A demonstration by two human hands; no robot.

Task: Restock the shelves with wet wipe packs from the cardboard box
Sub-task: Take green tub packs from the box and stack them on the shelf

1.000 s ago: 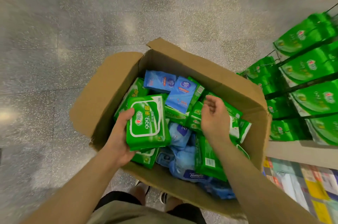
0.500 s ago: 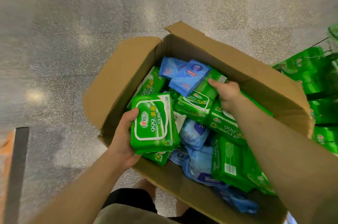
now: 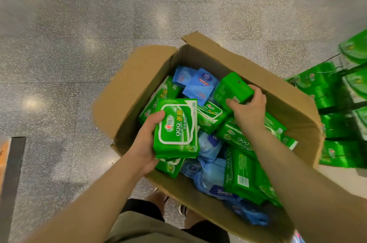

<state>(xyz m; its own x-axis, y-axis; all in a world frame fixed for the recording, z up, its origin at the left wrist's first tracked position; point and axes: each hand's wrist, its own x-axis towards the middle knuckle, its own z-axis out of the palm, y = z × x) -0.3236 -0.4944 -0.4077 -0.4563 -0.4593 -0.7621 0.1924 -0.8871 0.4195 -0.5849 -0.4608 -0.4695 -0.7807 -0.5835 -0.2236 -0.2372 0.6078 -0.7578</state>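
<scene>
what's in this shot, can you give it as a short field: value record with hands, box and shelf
left hand: grips a green wet wipe pack, label side up, over the near left part of the box
right hand: grips a second green pack, tilted, at the far side of the box
cardboard box: open, flaps out, on the speckled floor
box contents: green wipe packs mixed with blue tissue packs, loosely piled
shelf: at right, wire racks holding green packs
</scene>
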